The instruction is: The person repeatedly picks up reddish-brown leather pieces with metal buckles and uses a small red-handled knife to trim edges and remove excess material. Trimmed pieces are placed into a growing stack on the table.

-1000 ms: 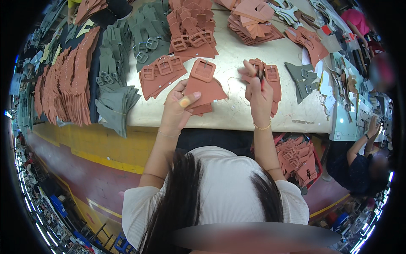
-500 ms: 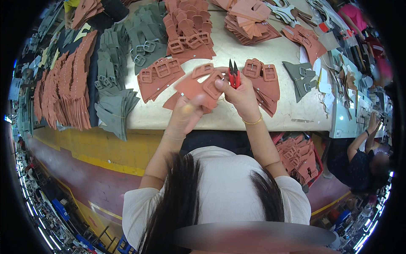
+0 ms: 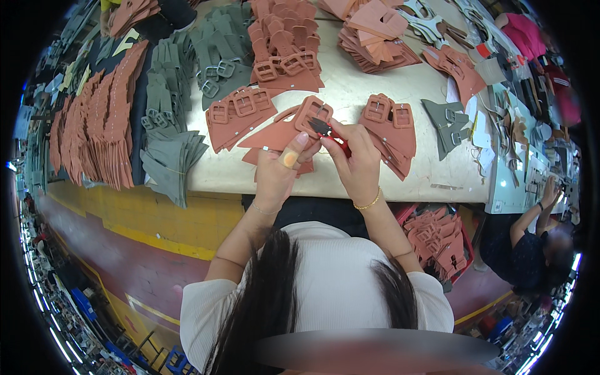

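Here, left hand point(image 3: 278, 169) grips rust-brown buckled strap point(image 3: 294, 128) just above surface point(image 3: 375, 169); right hand point(image 3: 356, 159) closed on red snips point(image 3: 328, 131), blades at buckle. Best keep strap taut, cut close, thumb clear of blades.

At a workbench point(image 3: 387, 181), a person's left hand point(image 3: 278, 169) and right hand point(image 3: 356, 159) meet over a buckled strap piece point(image 3: 294, 128), snips point(image 3: 328, 132) between them above it. A pile of buckled straps point(image 3: 234, 115) lies to the left, another point(image 3: 387, 125) to the right. Further stacks point(image 3: 284, 47) sit behind. A bin of pieces point(image 3: 437, 240) stands below the bench, right.
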Demonstrator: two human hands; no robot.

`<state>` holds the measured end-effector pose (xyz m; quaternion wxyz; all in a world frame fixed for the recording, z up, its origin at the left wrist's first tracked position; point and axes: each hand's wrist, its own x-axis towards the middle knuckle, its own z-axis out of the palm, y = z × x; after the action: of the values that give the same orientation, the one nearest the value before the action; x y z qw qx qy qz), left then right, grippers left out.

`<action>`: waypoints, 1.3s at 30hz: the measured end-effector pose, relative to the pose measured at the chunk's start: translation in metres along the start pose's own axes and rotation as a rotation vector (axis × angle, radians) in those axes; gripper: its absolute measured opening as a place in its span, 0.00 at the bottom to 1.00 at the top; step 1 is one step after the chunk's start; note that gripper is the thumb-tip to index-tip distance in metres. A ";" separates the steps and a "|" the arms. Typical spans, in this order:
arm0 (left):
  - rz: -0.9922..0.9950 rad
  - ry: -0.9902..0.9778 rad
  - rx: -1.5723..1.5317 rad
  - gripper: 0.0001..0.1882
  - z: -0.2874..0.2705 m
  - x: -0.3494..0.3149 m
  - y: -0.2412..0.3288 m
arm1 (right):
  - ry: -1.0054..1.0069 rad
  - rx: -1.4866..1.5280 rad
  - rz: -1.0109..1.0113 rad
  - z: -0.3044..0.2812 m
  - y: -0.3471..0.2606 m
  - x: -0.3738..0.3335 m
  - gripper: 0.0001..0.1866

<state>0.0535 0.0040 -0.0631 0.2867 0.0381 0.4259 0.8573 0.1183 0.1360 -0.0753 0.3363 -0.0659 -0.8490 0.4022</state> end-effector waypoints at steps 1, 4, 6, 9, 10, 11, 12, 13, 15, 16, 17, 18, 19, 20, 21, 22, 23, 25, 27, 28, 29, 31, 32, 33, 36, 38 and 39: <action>0.022 -0.016 -0.007 0.20 0.001 -0.001 0.000 | 0.012 0.013 -0.007 0.000 0.000 0.000 0.17; 0.060 -0.014 0.025 0.21 0.001 -0.001 0.001 | 0.004 0.001 -0.015 -0.002 -0.001 0.000 0.18; 0.054 -0.008 0.104 0.22 0.001 -0.001 0.002 | -0.004 0.000 -0.020 -0.003 -0.001 0.000 0.17; 0.060 0.021 0.129 0.23 0.002 0.000 0.001 | -0.003 0.001 -0.026 -0.004 -0.002 0.000 0.17; 0.079 0.020 0.134 0.23 0.003 0.000 0.000 | -0.001 0.001 -0.028 -0.004 -0.002 0.000 0.17; 0.093 0.024 0.141 0.23 0.004 -0.001 -0.001 | -0.007 -0.005 -0.023 -0.005 -0.002 0.000 0.17; 0.107 0.028 0.148 0.23 0.005 -0.001 -0.001 | -0.013 -0.012 -0.018 -0.005 -0.003 0.000 0.17; 0.119 0.029 0.146 0.24 0.005 -0.001 -0.001 | -0.007 -0.015 -0.026 -0.006 -0.003 0.000 0.17; 0.146 0.021 0.144 0.24 0.005 -0.001 -0.002 | -0.015 -0.005 -0.018 -0.006 -0.003 0.000 0.16; 0.129 0.027 0.162 0.25 0.005 -0.001 -0.002 | -0.013 0.002 -0.021 -0.006 -0.003 0.000 0.16; 0.114 0.024 0.182 0.25 0.005 -0.001 -0.001 | -0.017 0.003 -0.013 -0.007 -0.003 0.000 0.16; 0.095 0.037 0.208 0.26 0.005 -0.001 -0.002 | -0.021 0.003 -0.006 -0.007 -0.003 0.000 0.16; 0.129 0.026 0.215 0.25 0.005 -0.002 -0.002 | -0.022 0.003 -0.001 -0.006 -0.003 0.000 0.16; 0.158 0.031 0.228 0.24 0.005 -0.003 -0.003 | -0.023 -0.008 -0.004 -0.006 -0.003 0.000 0.16; 0.187 0.036 0.242 0.24 0.005 -0.004 -0.004 | -0.021 -0.020 -0.011 -0.006 -0.002 -0.001 0.16; 0.199 0.039 0.271 0.24 0.005 -0.006 -0.004 | -0.019 -0.032 -0.018 -0.005 -0.002 -0.001 0.16; 0.212 0.042 0.300 0.24 0.005 -0.007 -0.005 | -0.015 -0.037 -0.031 -0.004 -0.001 -0.001 0.16; 0.223 0.047 0.310 0.23 0.003 -0.008 -0.007 | -0.016 -0.050 -0.045 -0.002 0.001 -0.002 0.16; 0.224 0.038 0.274 0.23 0.000 -0.008 -0.009 | -0.012 -0.053 -0.078 0.000 0.003 -0.003 0.16; 0.186 0.028 0.303 0.23 -0.002 -0.007 -0.009 | -0.015 -0.056 -0.087 0.001 0.004 -0.003 0.16; 0.152 0.006 0.336 0.23 -0.004 -0.006 -0.009 | -0.017 -0.037 -0.078 0.002 0.005 -0.002 0.16; 0.135 -0.003 0.274 0.22 -0.006 -0.006 -0.011 | -0.014 -0.001 -0.064 0.002 0.006 -0.001 0.15; 0.152 0.009 0.180 0.21 -0.006 -0.006 -0.014 | 0.007 0.079 0.021 0.001 0.005 -0.001 0.16; 0.164 0.012 0.085 0.20 -0.006 -0.006 -0.015 | 0.034 0.156 0.102 0.000 0.003 -0.001 0.17; 0.169 0.000 -0.044 0.21 -0.007 -0.005 -0.017 | -0.028 0.273 0.312 -0.006 -0.005 -0.004 0.19; 0.152 -0.013 -0.008 0.22 -0.009 -0.006 -0.018 | -0.067 0.247 0.374 -0.001 -0.009 -0.003 0.20; 0.144 -0.024 0.008 0.22 -0.010 -0.006 -0.019 | -0.061 0.229 0.362 0.001 -0.010 -0.002 0.20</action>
<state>0.0640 0.0029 -0.0822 0.2292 0.0801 0.4218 0.8736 0.1205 0.1277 -0.0697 0.2378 -0.1665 -0.7818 0.5518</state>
